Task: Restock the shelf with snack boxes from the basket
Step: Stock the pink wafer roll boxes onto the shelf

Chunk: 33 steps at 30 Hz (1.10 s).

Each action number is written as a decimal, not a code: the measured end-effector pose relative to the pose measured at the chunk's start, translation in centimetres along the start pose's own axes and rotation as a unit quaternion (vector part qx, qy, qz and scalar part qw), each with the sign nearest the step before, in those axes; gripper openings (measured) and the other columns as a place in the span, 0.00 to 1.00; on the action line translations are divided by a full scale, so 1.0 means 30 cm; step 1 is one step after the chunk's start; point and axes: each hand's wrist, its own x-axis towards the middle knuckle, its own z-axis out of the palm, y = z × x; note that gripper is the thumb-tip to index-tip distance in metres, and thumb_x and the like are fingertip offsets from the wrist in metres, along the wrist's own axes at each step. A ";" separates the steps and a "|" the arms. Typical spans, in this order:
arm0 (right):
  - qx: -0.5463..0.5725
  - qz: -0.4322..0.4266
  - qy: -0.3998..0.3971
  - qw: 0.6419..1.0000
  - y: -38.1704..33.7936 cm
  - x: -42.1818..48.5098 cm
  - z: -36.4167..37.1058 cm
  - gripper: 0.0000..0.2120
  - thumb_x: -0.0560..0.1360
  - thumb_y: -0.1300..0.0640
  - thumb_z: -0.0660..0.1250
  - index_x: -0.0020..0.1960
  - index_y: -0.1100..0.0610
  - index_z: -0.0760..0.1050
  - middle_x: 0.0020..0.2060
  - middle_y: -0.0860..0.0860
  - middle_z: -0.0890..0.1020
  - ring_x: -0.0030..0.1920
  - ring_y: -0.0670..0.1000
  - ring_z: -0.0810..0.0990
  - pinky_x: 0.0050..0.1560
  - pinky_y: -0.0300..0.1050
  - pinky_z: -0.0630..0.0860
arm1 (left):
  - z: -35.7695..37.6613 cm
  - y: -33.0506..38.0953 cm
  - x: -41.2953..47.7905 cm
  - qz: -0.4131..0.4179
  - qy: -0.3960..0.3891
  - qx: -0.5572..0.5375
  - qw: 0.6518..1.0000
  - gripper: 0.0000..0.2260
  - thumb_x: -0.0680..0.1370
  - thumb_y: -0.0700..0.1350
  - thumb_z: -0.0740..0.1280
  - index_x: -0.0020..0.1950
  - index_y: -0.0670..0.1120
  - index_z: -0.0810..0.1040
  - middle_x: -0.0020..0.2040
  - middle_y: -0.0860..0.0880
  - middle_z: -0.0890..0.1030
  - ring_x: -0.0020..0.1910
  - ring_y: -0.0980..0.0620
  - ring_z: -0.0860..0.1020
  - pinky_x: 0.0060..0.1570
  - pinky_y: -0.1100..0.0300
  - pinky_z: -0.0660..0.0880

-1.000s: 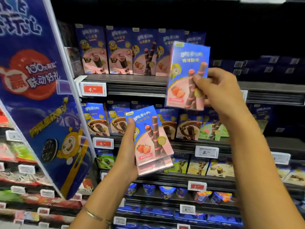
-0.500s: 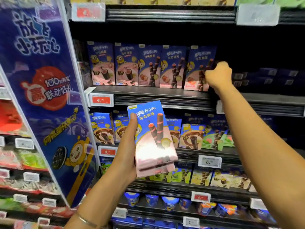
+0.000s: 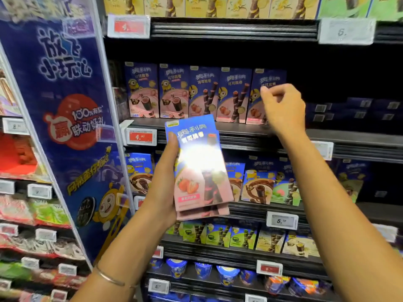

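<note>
Gripped in the left hand (image 3: 163,188), a stack of snack boxes (image 3: 200,171) is kept below the target shelf (image 3: 250,130) as ready supply. Nothing is held by the right hand (image 3: 283,107); its fingers are loosely curled in front of the rightmost shelved box (image 3: 269,83), presumably to square the row.

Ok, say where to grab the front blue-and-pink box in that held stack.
Judging by the pose, pinch the front blue-and-pink snack box by its bare right long edge, coming from the right; the left hand covers its left edge.
</note>
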 end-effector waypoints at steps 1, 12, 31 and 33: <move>0.072 -0.020 -0.048 0.996 -0.046 -0.062 -0.008 0.19 0.78 0.38 0.64 0.52 0.52 0.79 0.45 0.50 0.84 0.48 0.52 0.84 0.51 0.51 0.80 | 0.006 0.021 0.012 0.007 -0.005 0.003 1.000 0.25 0.79 0.68 0.63 0.58 0.50 0.87 0.51 0.45 0.88 0.44 0.44 0.88 0.41 0.52 0.83; 0.220 -0.020 -0.281 0.934 -0.262 -0.295 0.028 0.15 0.74 0.52 0.76 0.56 0.56 0.77 0.51 0.51 0.85 0.51 0.50 0.85 0.52 0.48 0.81 | 0.131 0.226 0.207 0.168 0.022 0.129 0.977 0.35 0.80 0.72 0.58 0.67 0.43 0.80 0.68 0.36 0.80 0.67 0.33 0.79 0.69 0.27 0.70; 0.484 0.147 -0.192 0.841 -0.161 -0.112 0.125 0.25 0.72 0.72 0.72 0.66 0.74 0.70 0.48 0.61 0.83 0.47 0.59 0.86 0.55 0.63 0.82 | -0.002 0.332 0.412 0.241 0.207 0.267 0.910 0.14 0.82 0.34 0.64 0.67 0.43 0.69 0.59 0.45 0.82 0.45 0.56 0.86 0.35 0.62 0.80; 0.442 0.133 -0.182 0.868 -0.146 -0.090 0.126 0.25 0.69 0.69 0.75 0.63 0.70 0.73 0.48 0.60 0.85 0.48 0.59 0.87 0.54 0.62 0.83 | -0.016 0.344 0.430 0.234 0.202 0.279 0.909 0.14 0.83 0.34 0.63 0.67 0.45 0.68 0.59 0.46 0.82 0.44 0.57 0.86 0.35 0.62 0.81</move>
